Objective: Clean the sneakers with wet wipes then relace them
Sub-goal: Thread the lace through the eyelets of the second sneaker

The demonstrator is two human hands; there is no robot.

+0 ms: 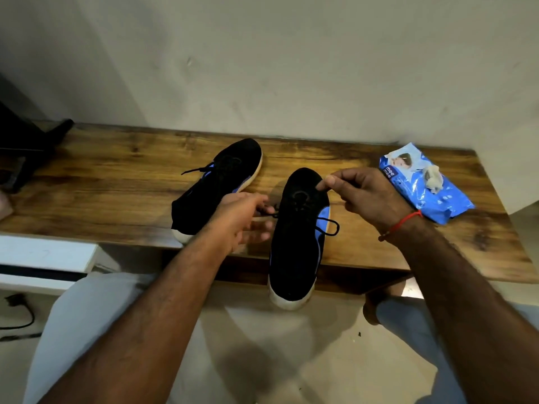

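Two black sneakers with blue trim and white soles lie on a wooden bench [116,185]. The nearer sneaker [297,243] points away from me, its heel hanging over the bench's front edge. My left hand [245,220] pinches the end of its black lace [329,225] at the shoe's left side. My right hand [361,193] pinches the lace's other part above the toe area, and a loop of lace hangs off the shoe's right side. The other sneaker [215,185] lies angled to the left behind, laced, with a lace end sticking out leftward.
A blue wet-wipes pack [423,185] with a used crumpled wipe [433,177] on top sits at the bench's right end. A dark object [26,150] stands at the far left. The wall is close behind the bench. My knees are under its front edge.
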